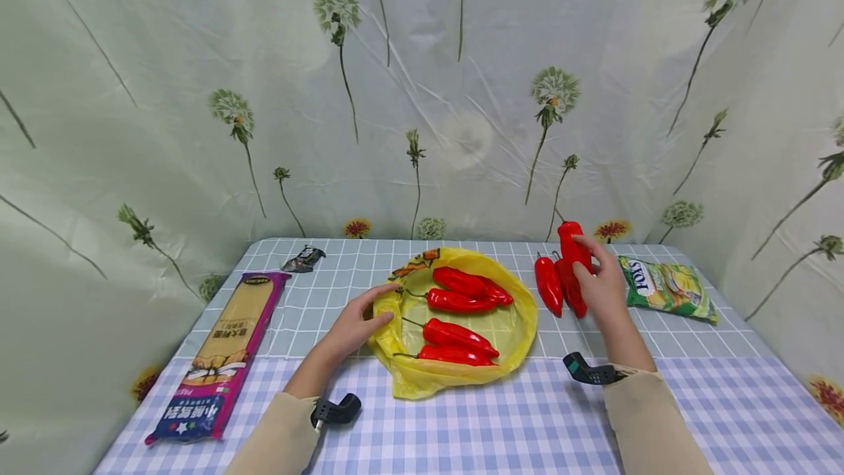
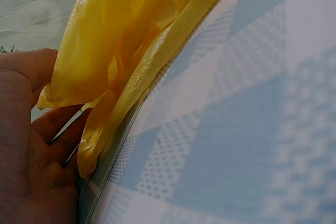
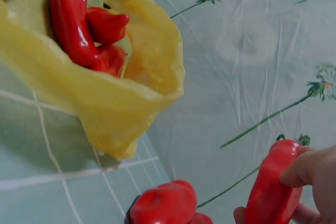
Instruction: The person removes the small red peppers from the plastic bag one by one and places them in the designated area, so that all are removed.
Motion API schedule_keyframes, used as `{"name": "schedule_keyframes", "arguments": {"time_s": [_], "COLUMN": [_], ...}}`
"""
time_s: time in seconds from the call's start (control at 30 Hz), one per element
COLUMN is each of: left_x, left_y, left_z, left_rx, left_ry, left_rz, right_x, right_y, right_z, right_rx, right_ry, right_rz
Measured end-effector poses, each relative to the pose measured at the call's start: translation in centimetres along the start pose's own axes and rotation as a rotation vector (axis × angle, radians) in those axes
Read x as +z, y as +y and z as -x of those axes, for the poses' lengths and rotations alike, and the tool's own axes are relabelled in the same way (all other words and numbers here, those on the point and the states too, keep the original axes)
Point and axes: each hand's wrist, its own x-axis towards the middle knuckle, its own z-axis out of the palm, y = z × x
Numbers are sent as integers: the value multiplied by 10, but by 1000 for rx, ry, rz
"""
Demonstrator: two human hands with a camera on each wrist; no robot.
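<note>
A yellow plastic bag (image 1: 524, 343) lies spread open on the table with several long red peppers (image 1: 459, 334) inside. At its left rim my left hand (image 1: 356, 322) holds the edge; in the left wrist view, thumb and fingers (image 2: 55, 145) lie on either side of the yellow film (image 2: 100, 40). My right hand (image 1: 601, 277) grips a red pepper (image 1: 572, 240) at the back right, raised above the table, its stem end up. Just below and left of it lie two more red peppers (image 1: 548, 286), side by side. The right wrist view shows thumb and fingers round the held pepper (image 3: 273, 182).
A green snack bag (image 1: 669, 288) lies right of my right hand. On the left are a long pack of pasta (image 1: 220, 350) and a small dark wrapper (image 1: 303, 259). A flowered curtain (image 1: 461, 108) hangs behind the checked tablecloth (image 1: 475, 438).
</note>
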Motion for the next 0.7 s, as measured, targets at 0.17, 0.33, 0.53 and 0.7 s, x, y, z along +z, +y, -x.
{"name": "schedule_keyframes", "arguments": {"time_s": [0.17,0.33,0.53,0.7], "left_x": [0,0,0,1], "left_y": [0,1,0,-2], "left_z": [0,0,0,-1], "left_rx": [3,15,10,8], "left_ry": [5,1,1,8], "left_rz": [8,3,-5,-13], "right_x": [-3,-4,-4,-4], "right_y": [8,15,27,34], "right_z": [-4,-6,-9,-10], "right_rx": [16,48,93,110], "right_ry": [37,56,81,97], "right_rz": [13,12,11,30]}}
